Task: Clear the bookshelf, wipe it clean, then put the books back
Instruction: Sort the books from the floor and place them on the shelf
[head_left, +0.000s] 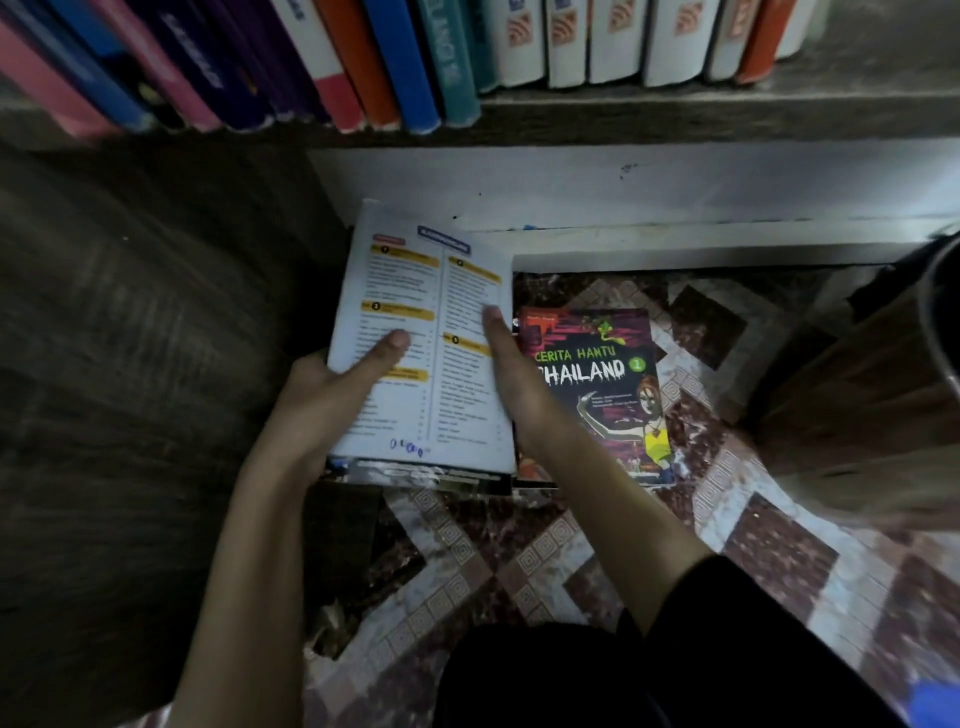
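A white book (431, 332) with a printed contents list on its face sits on top of a low stack on the tiled floor. My left hand (332, 389) grips its left edge, thumb lying across the cover. My right hand (511, 374) holds the right edge, fingers tucked under it and thumb on top. Beside it on the right lies a dark book titled "Cerita Hantu Thailand" (602, 384), face up. Above, a shelf board (675, 111) carries a row of upright books (363, 57), pink, purple, orange, blue and white.
A dark wooden panel (130, 338) fills the left side. A white ledge (675, 208) runs under the shelf. A wooden piece (857, 395) and a dark round container's rim (935, 312) stand at the right. Patterned floor tiles (571, 545) lie in front of my knees.
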